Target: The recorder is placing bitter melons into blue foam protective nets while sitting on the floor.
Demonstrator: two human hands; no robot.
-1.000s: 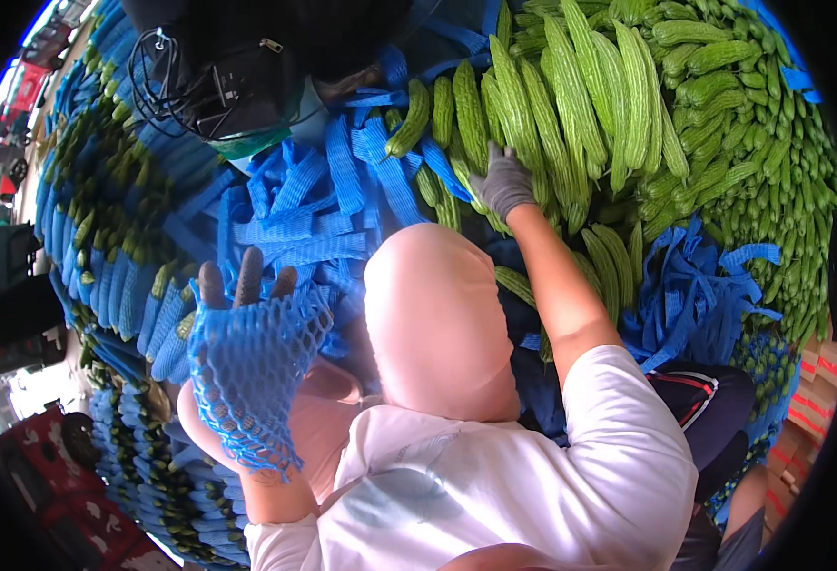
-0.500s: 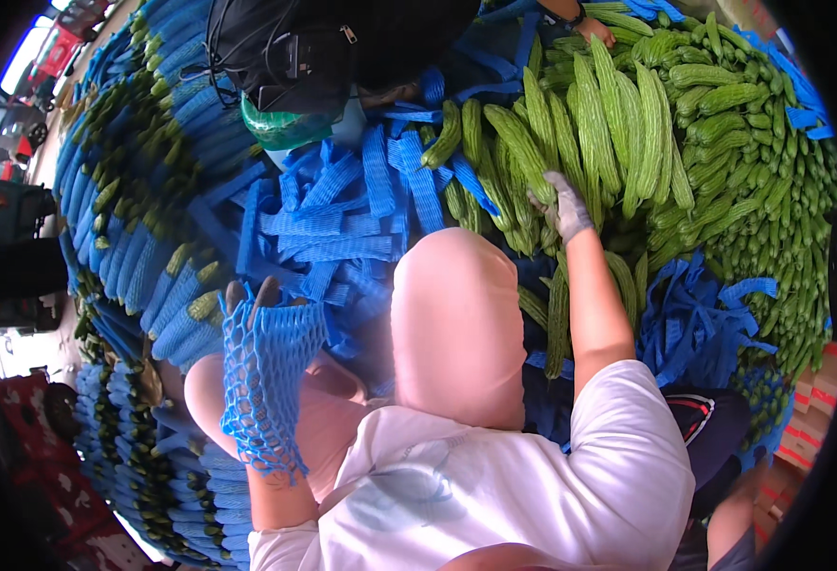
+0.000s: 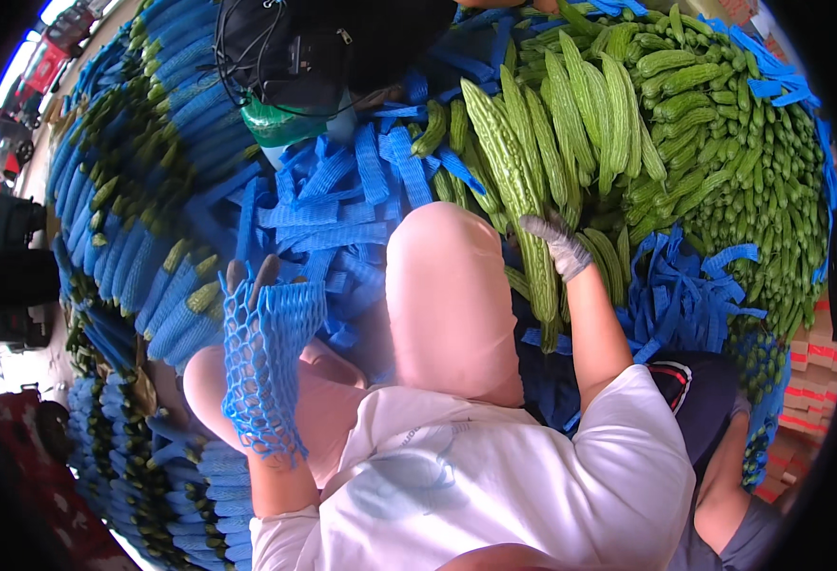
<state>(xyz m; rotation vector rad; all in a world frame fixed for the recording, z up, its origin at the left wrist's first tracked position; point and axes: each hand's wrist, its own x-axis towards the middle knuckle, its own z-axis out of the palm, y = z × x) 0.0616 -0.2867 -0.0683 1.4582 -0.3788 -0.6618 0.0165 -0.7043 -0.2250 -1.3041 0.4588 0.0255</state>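
My left hand is inside a blue foam net sleeve, which covers the palm and wrist. Grey-gloved fingers poke out of its top, stretched and apart. My right hand, in a grey glove, grips the near end of a long green bitter gourd. This gourd points away from me, tilted to the left over the pile. Another bitter gourd lies just below, beside my right wrist. Several more bitter gourds lie side by side beyond the hand.
Loose blue net sleeves lie ahead of my knee, and more right of my forearm. Netted gourds are stacked at left. A person in black with a bag is at the far side; another person's leg is at right.
My right hand has drawn nearer to me and lower, and the bitter gourd in it now stands out lengthwise above the others. My left hand stays in the net sleeve, almost unmoved.
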